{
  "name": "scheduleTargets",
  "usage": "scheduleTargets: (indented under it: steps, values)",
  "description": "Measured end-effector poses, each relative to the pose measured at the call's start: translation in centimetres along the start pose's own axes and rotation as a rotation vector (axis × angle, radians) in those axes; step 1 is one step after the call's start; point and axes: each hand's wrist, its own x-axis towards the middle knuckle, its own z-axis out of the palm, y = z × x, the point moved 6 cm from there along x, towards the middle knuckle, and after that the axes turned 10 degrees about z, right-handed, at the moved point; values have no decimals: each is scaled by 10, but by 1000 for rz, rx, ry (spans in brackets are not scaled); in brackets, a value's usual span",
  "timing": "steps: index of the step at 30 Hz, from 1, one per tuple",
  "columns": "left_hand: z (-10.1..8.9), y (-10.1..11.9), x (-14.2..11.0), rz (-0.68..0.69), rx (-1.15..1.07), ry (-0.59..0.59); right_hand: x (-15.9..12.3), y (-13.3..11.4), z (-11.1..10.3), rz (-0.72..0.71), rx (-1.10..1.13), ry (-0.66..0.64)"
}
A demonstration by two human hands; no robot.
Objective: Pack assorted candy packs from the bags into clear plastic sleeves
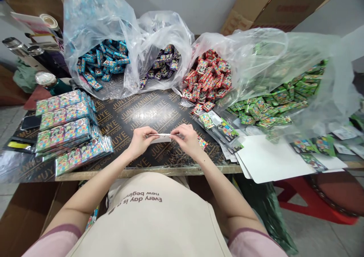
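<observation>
White and thin, a small strip is pinched at its two ends between the fingers of the left hand and the right hand, held just above the dark desk near its front edge. Left of the hands lie several filled clear sleeves of mixed packets, which looks like finished work. Much seems left: the open bags of blue packets, purple packets, red packets and green packets are far from empty.
</observation>
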Motion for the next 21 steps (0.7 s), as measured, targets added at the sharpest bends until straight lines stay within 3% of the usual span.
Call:
scheduleTargets:
  steps: [6,11,14,18,21]
  values:
    - [1,-7,-1,-77,-94,11,1,-12,-5,-140,17,41]
    - [-1,7,0,35,-26,-18,6,-8,-2,-56,121,-63]
    - [-2,8,0,45,-35,4,5,-12,-1,-94,103,-61]
    - [1,-10,-3,-175,-199,55,-1,-22,-9,-279,-7,146]
    - [4,-18,-4,-313,-331,56,-7,-26,-8,-431,-78,206]
